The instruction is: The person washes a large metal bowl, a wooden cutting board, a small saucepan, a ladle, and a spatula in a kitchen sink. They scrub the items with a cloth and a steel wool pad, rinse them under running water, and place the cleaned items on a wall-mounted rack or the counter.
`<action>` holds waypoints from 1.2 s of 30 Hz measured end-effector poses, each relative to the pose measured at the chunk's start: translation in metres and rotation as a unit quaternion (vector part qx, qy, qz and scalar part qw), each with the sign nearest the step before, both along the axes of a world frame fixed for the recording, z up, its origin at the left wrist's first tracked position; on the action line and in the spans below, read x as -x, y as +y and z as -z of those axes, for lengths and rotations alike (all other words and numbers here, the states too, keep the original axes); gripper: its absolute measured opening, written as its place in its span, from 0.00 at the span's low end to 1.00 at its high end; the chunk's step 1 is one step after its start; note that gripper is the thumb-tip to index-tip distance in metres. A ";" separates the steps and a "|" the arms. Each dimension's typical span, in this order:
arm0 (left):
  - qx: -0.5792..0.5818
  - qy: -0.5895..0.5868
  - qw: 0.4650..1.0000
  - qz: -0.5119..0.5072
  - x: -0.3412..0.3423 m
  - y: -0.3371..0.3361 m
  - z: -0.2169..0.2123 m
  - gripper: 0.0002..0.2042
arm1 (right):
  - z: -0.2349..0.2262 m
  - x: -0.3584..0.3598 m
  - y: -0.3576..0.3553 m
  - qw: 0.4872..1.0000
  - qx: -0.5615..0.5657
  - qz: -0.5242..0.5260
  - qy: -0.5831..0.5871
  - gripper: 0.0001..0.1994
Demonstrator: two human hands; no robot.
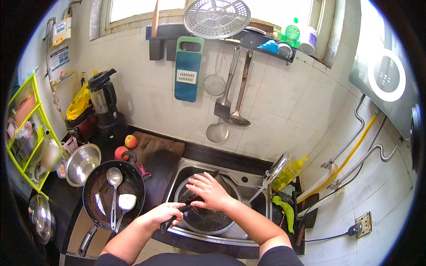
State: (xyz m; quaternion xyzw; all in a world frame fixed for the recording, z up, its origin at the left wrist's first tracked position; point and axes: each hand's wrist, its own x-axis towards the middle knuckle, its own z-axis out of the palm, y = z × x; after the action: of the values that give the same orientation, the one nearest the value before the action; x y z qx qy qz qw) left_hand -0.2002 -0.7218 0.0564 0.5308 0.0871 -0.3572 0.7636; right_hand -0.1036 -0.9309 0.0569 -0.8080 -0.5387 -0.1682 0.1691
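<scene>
At the sink [253, 221], my left hand [166, 215] is closed around the black handle [165, 226] of a dark pan [208, 219]. The pan lies within a round metal basin [237, 195] set in the sink. Over the far part of the pan, my right hand [207, 190] is stretched out with its fingers apart and its palm down. It hides much of the pan, and I cannot tell whether the palm touches it.
Left of the sink, a black wok [102, 190] holds a ladle [114, 177] and a spatula [127, 202]. Behind are a wooden board [159, 153], apples [131, 141] and a steel bowl [84, 164]. Green peppers [286, 213] lie right of the sink. Utensils hang above, including a turner [224, 104].
</scene>
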 end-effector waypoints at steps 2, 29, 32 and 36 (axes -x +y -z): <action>0.022 0.012 1.000 -0.014 -0.002 -0.002 -0.005 0.28 | 0.002 -0.017 -0.004 0.994 0.082 -0.015 0.070 0.18; 0.115 -0.008 0.991 -0.074 0.002 -0.015 0.055 0.13 | -0.157 -0.222 -0.204 0.707 -0.415 0.422 0.386 0.26; 0.112 0.008 0.990 -0.089 0.006 -0.012 0.064 0.14 | -0.169 -0.216 -0.200 0.708 -0.420 0.398 0.404 0.15; 0.100 0.015 0.989 -0.109 0.012 -0.012 0.069 0.14 | -0.190 -0.190 -0.172 0.694 -0.417 0.411 0.418 0.15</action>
State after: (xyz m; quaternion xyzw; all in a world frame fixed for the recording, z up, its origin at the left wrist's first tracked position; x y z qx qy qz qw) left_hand -0.2121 -0.7342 -0.0129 0.4337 0.1197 -0.2866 0.8458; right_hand 0.0866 -1.1025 0.2468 -0.7820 0.0995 -0.0730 0.6109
